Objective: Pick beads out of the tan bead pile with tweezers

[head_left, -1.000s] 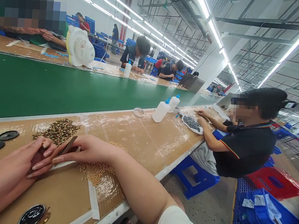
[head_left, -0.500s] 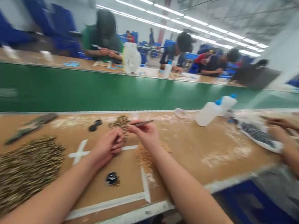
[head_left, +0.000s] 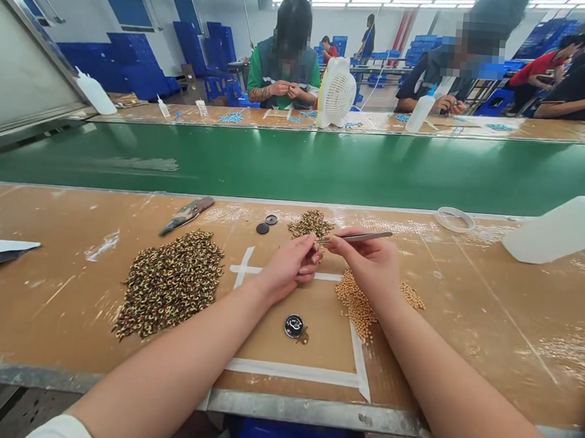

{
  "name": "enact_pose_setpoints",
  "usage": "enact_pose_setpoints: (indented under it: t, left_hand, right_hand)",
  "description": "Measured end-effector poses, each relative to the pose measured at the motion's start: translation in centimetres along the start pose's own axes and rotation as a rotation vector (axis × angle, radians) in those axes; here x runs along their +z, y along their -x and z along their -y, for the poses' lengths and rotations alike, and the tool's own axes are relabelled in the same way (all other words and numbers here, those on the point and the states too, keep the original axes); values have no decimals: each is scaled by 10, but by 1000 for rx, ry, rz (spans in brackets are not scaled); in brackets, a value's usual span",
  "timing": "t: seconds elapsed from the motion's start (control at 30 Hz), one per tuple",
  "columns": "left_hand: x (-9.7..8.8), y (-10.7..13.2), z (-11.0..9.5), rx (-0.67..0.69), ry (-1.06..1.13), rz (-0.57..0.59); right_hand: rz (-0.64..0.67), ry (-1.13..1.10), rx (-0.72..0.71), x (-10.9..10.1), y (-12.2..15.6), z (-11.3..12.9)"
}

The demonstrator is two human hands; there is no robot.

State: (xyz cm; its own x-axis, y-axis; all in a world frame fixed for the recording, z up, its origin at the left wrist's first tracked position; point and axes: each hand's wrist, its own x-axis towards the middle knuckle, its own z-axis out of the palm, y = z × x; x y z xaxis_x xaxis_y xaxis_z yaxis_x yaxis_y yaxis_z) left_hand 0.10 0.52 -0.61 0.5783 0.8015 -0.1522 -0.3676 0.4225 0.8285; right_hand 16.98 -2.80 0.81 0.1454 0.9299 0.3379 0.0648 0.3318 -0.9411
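Note:
My right hand is closed on a pair of metal tweezers, whose tip points left toward my left hand. Thumb and fingers of my left hand pinch together at that tip; whatever small thing they hold is too small to make out. Just beyond both hands lies a small pile of dark and gold pieces. Tan beads are heaped beside and partly under my right forearm. Between my forearms sits a small round black dish with tiny brown bits at its edge.
To the left spreads a large pile of small dark-and-gold pieces, with a dark-handled tool behind it. Two black discs, a tape ring and a white bottle lie farther back. Beyond the green belt, people work near a fan.
The view has swung left and levelled, so things appear farther right and the neighbouring person's hands have left the picture. My hands stay together, tweezers still in the right.

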Motion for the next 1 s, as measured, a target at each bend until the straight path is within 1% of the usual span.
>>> enact_pose_setpoints:
  t: [0.23, 0.5, 0.67, 0.8, 0.9, 1.0]
  left_hand:
    - [1, 1, -1, -8, -10, 7]
    - [-1, 1, -1, 2, -5, 17]
    - [0, 1, -1, 1, 4, 6]
    - [-1, 1, 0, 13, 7, 26]
    - [0, 2, -1, 11, -4, 35]
    - [1, 3, -2, -13, -8, 32]
  right_hand:
    - [-30, -21, 31, 2, 1, 3]
    - [-88, -25, 16, 2, 1, 1]
    - [-94, -23, 7, 3, 1, 3]
    - [-99, -30, -4, 3, 1, 2]
    - [-95, -24, -22, 2, 1, 2]
    - [-90, 61, -84, -1, 2, 1]
